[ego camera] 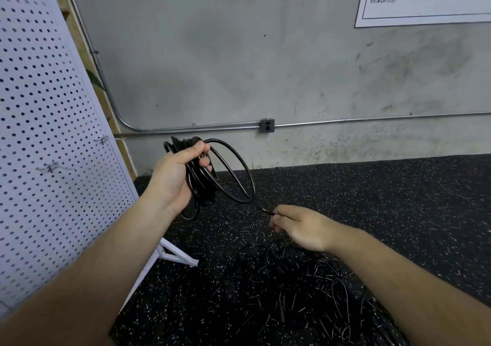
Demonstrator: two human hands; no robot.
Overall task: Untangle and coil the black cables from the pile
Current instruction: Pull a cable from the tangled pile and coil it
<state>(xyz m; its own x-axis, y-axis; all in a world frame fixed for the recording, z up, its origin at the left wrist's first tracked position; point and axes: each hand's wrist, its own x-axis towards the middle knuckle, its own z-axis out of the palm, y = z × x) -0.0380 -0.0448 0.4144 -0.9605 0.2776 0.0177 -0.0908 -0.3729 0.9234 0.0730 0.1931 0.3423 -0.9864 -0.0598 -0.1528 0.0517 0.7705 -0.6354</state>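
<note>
Head view. The left hand [175, 178] grips a coiled bundle of glossy black round cable [200, 186], fingers and thumb curled round its gathered turns; the bundle is held in the air above and to the left of the tangled pile of thin black cables [292, 287], which lies on the black rubber floor flecked with white [385, 199]. One wider outer loop [240, 165] stands out from the bundle on the side toward the pile. From the foot of that loop a single free strand [261, 207] runs down to the right hand [303, 226], which pinches it at the fingertips, the other fingers loosely curled. The right hand hangs directly above the pile's far edge, clear of it, and near the left hand though apart from it. Where the strand goes beyond the pinch cannot be told. Left of the pile stands a white perforated metal pegboard [47, 133] on a white frame foot [178, 255]. Beyond the pile rises a grey concrete wall [212, 53] bearing a silver metal conduit [372, 120] and a grey socket box [267, 125].
</note>
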